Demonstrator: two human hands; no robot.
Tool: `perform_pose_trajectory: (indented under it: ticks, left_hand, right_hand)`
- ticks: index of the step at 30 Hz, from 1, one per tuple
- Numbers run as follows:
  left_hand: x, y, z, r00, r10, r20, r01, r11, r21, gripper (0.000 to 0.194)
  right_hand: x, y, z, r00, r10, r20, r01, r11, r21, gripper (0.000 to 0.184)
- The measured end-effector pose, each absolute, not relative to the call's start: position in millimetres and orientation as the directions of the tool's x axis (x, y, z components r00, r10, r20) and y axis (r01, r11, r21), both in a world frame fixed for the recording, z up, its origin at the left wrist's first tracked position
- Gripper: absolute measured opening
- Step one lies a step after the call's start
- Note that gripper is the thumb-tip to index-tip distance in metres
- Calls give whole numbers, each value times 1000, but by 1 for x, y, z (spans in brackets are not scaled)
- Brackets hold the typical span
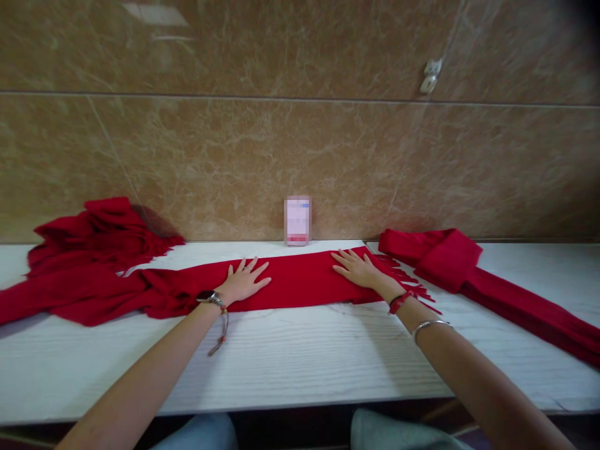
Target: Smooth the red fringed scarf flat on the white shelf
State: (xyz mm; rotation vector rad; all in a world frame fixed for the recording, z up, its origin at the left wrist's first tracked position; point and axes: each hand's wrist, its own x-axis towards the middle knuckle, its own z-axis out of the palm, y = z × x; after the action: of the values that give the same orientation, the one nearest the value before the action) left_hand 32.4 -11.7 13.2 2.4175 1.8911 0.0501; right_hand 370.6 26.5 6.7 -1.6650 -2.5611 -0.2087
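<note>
A red scarf (300, 281) lies lengthwise across the white table in front of me. Between my hands it is flat and smooth; its fringe spreads out at the right end. My left hand (242, 282) rests on the scarf with fingers spread, where the smooth part meets the wrinkled part. Near the fringed end, my right hand (359, 270) presses flat on the cloth, fingers stretched out. To the left, the fabric runs on in loose folds beside a crumpled red heap (94, 240); whether the two are one piece I cannot tell.
A folded red scarf (450, 259) trails off to the right edge. A phone-like device (298, 220), its screen blurred, leans upright against the brown tiled wall (210, 162). A small white fixture (430, 76) is on the wall. The white table (300, 356) ends just before my knees.
</note>
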Motion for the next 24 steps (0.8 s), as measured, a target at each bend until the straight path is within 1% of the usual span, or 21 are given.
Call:
perform_pose_trajectory:
  ticks: [3,5,8,10,14,20,22,24]
  left_hand:
    - [35,-12,15,243,969,-32,968,-241,64,62]
    - [38,-13,15,275,961,11,960,-275,50,59]
    - [45,-15,12,336,939,71,940,-339,44,56]
    - [49,-17,10,348,936,44,935,-350,50,56]
    - [49,-18,7,343,939,22,938,-344,44,55]
    - [51,-20,12,329,944,18,943,-329,45,53]
    - [54,-24,15,316,947,53,948,-318,28,51]
    - [58,-30,16,333,936,111,942,-336,10,49]
  right_hand:
    - [360,18,17,-431,869,245,902,415,116,51]
    - [346,10,24,-494,820,291,869,475,137,52]
    - [323,-3,28,-611,744,272,788,604,119,53]
    - [312,-8,24,-656,716,236,750,654,99,53]
    - [306,-11,13,-684,704,191,727,680,97,51]
    - [304,-19,18,-676,696,240,732,671,117,44]
    - [298,-27,22,-691,671,270,712,697,91,44]
    - [291,-36,22,-706,649,285,681,732,20,46]
